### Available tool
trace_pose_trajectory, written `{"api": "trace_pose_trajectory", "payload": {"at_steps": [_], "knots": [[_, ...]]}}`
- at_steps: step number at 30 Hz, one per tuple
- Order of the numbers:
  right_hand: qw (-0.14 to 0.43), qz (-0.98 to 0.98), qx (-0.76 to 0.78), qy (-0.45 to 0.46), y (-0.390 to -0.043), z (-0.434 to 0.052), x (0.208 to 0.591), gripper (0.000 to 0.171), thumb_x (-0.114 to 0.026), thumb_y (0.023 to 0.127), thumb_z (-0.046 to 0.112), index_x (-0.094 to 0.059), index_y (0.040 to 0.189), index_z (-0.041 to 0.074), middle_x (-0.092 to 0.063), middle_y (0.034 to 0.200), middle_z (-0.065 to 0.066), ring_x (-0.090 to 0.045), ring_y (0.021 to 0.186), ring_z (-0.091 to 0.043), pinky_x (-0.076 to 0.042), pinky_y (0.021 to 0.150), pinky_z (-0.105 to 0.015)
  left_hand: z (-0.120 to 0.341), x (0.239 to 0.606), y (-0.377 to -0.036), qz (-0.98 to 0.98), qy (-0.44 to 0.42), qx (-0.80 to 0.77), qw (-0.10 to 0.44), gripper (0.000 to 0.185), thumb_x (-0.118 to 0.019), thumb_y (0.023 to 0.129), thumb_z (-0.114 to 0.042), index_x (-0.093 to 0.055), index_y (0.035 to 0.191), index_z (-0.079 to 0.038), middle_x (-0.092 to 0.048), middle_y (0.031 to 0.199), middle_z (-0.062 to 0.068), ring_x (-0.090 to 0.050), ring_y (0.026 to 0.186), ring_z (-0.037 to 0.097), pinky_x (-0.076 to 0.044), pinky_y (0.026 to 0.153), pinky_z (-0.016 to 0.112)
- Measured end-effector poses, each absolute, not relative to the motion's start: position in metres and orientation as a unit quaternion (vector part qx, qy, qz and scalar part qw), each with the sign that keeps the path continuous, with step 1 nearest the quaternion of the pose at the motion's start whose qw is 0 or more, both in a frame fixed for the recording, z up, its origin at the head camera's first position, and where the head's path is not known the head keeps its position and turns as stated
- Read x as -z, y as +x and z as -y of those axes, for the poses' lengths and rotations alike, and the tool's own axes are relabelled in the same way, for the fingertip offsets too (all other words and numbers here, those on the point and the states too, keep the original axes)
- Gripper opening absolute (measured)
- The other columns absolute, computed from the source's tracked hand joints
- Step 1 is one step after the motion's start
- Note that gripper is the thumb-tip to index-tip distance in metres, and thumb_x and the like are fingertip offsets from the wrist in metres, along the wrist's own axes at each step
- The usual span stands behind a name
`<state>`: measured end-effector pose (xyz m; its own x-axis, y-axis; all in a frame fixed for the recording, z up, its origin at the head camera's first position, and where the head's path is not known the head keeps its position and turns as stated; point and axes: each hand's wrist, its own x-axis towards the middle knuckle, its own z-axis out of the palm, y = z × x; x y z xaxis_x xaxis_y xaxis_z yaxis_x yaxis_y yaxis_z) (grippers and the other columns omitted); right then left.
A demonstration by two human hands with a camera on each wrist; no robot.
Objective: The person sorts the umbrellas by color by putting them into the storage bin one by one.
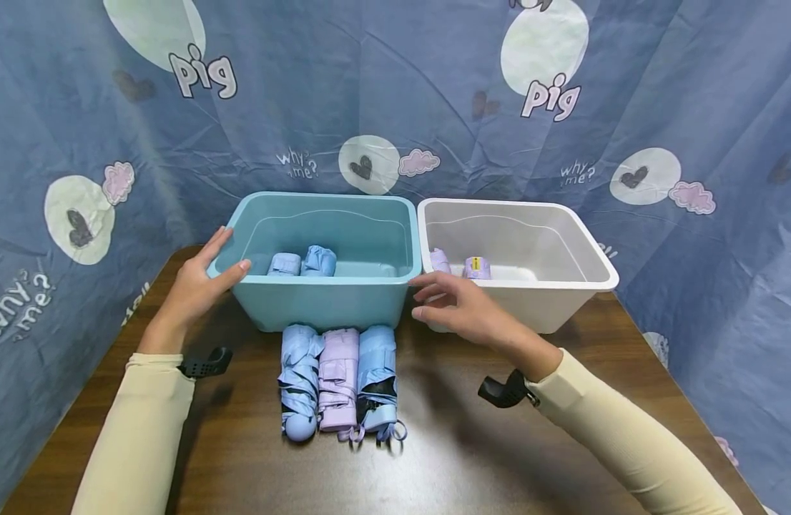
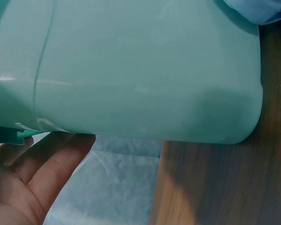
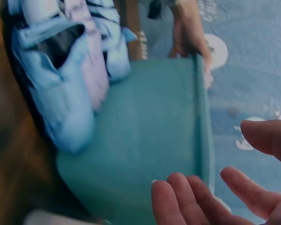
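Note:
My left hand rests at the left end of a teal bin, fingers straight along its outer side and thumb over the front rim. In the left wrist view, its fingers lie against the bin's wall. Loosely bent and holding nothing, my right hand hovers before the meeting corners of the teal bin and a white bin. In front of the teal bin, three folded umbrellas lie side by side: a blue umbrella, a lilac umbrella and another blue umbrella.
Inside the teal bin stand two rolled blue umbrellas. The white bin holds two lilac ones, including a lilac umbrella with a yellow label. Both bins stand on a brown wooden table, with a blue printed curtain hanging behind.

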<state>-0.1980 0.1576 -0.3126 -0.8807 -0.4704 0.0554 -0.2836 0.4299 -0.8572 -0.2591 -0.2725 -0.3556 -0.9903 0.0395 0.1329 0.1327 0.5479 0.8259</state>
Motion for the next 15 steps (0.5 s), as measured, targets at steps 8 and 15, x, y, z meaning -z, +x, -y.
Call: {"api": "trace_pose_trajectory", "payload": {"at_steps": [8,15], "knots": [[0.133,-0.831,0.476,-0.254,-0.192,-0.145,0.349,0.045,-0.069,0.089,0.016,-0.056,0.131,0.007,-0.063,0.114,-0.016,-0.064,0.101,-0.031,-0.052,0.087,-0.038,0.274,0.355,-0.260,0.880,-0.051,0.470,0.050,0.080,-0.062,0.090,-0.047,-0.017,0.155,-0.031,-0.007,0.160,-0.014,-0.013,0.145,0.030,-0.018,0.109,0.064],[0.180,-0.817,0.499,-0.226,-0.189,-0.141,0.373,0.047,-0.069,0.089,0.016,-0.054,0.133,0.007,-0.060,0.117,-0.025,-0.063,0.100,-0.032,-0.056,0.076,-0.038,0.273,0.356,-0.258,0.877,-0.050,0.475,0.050,0.081,-0.062,0.090,-0.047,-0.018,0.155,-0.030,-0.007,0.161,-0.012,-0.013,0.145,0.030,-0.018,0.109,0.063]]}}
